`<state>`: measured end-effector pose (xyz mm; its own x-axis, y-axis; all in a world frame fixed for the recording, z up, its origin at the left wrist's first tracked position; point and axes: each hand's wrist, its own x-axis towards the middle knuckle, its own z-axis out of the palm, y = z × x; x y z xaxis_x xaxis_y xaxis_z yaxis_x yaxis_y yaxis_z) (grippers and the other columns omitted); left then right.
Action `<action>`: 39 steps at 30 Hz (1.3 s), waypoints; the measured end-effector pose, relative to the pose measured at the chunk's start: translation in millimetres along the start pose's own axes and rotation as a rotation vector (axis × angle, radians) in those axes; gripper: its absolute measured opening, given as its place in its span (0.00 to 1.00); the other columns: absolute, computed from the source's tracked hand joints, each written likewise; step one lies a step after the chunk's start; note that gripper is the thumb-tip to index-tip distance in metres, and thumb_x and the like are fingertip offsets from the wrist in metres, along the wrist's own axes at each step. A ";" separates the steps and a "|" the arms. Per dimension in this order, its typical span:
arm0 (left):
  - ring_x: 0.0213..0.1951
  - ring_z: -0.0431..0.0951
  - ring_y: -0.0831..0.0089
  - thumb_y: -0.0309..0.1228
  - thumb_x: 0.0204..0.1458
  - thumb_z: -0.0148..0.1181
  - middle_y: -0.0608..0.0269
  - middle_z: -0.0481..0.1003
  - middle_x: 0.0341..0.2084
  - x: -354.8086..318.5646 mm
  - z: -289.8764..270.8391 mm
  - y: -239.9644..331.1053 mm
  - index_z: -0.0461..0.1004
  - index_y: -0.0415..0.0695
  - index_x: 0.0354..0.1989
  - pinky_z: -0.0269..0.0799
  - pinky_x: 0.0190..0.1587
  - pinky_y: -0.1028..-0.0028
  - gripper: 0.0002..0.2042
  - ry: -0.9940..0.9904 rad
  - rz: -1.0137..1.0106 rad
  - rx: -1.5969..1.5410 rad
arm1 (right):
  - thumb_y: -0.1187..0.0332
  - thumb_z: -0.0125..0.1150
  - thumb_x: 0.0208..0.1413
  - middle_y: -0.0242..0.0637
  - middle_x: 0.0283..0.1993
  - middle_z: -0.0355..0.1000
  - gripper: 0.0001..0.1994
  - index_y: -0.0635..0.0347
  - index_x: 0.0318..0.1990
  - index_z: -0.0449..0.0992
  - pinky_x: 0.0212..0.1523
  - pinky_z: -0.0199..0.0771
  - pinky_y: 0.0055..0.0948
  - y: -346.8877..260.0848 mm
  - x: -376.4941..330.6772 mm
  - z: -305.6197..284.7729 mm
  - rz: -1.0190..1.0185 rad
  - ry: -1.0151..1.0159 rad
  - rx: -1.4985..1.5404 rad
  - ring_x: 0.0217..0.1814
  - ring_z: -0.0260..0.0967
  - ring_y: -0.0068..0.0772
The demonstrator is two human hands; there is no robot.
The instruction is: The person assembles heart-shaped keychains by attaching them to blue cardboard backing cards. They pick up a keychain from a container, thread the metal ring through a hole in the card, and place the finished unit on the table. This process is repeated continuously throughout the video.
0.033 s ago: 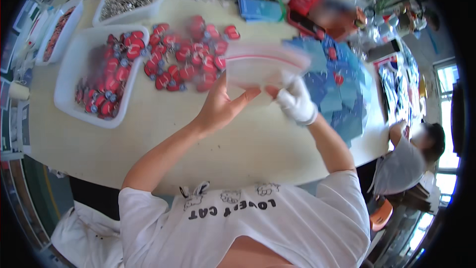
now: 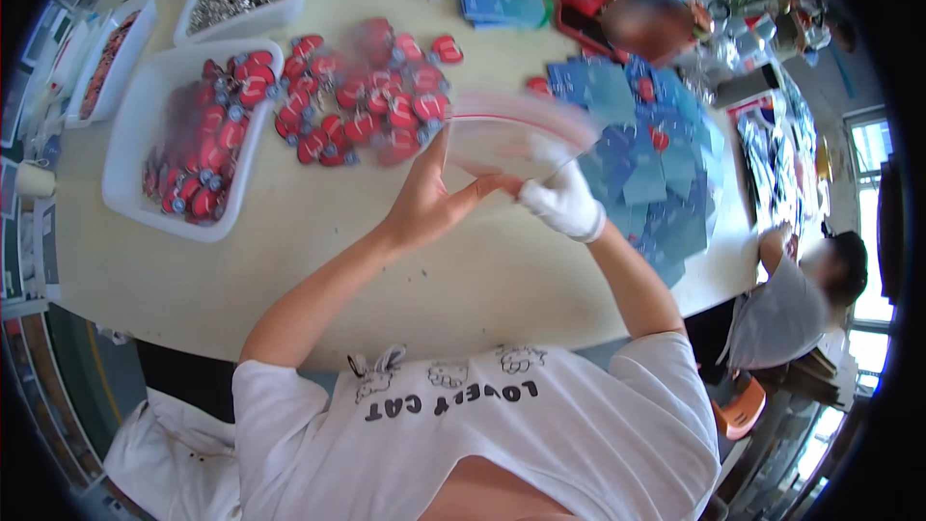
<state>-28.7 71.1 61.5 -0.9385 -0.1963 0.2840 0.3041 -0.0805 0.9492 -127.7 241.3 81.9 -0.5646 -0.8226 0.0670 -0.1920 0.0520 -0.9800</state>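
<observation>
You are holding a clear plastic bag above the counter, just in front of the loose red keychains. Your bare left hand is pinching its lower edge; your gloved right hand is gripping it too (the bag itself is motion-blurred).

A single head-worn fisheye view looked steeply down from above the person's chest onto the table, facing away from the body. The hands sat close, near centre; the dark, curved rim perhaps hid the table's far ends.
</observation>
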 end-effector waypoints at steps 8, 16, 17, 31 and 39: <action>0.50 0.73 0.71 0.21 0.48 0.63 0.59 0.73 0.46 -25.7 13.6 -39.3 0.59 0.39 0.60 0.64 0.56 0.70 0.29 -0.025 -0.081 0.064 | 0.67 0.56 0.58 0.35 0.44 0.73 0.14 0.67 0.48 0.72 0.44 0.70 0.25 50.5 -25.4 36.2 -0.047 0.261 0.073 0.44 0.68 0.23; 0.51 0.70 0.76 0.22 0.52 0.59 0.59 0.65 0.55 -43.6 -12.1 37.7 0.52 0.38 0.64 0.68 0.53 0.74 0.32 -0.210 -0.381 -0.012 | 0.68 0.56 0.58 0.36 0.40 0.74 0.14 0.70 0.47 0.71 0.43 0.69 0.25 3.1 -46.0 70.3 0.300 0.458 0.394 0.44 0.68 0.21; 0.51 0.70 0.75 0.22 0.52 0.59 0.59 0.65 0.55 -49.3 -18.5 41.4 0.51 0.37 0.64 0.68 0.53 0.75 0.32 -0.204 -0.458 0.004 | 0.68 0.56 0.58 0.35 0.41 0.74 0.15 0.70 0.47 0.71 0.43 0.69 0.24 4.1 -50.7 78.5 0.311 0.475 0.463 0.44 0.68 0.20; 0.49 0.70 0.57 0.29 0.48 0.62 0.49 0.66 0.47 -56.0 -36.7 41.3 0.57 0.40 0.62 0.63 0.52 0.63 0.31 -0.630 -0.495 0.992 | 0.83 0.54 0.47 0.33 0.35 0.74 0.21 0.67 0.52 0.68 0.39 0.73 0.20 32.0 -110.1 44.0 0.405 0.418 0.025 0.39 0.74 0.18; 0.47 0.65 0.60 0.41 0.34 0.72 0.61 0.69 0.39 -67.3 5.9 6.2 0.69 0.45 0.45 0.56 0.49 0.61 0.29 -0.297 -0.015 1.220 | 0.83 0.55 0.47 0.36 0.34 0.75 0.20 0.66 0.51 0.69 0.36 0.75 0.20 23.4 -110.0 50.5 0.364 0.431 -0.162 0.35 0.75 0.22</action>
<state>35.4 89.6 49.0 -0.9893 0.0373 0.1413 0.0933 0.9053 0.4143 -29.5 304.4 42.2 -0.8863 -0.4325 -0.1654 -0.0253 0.4019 -0.9153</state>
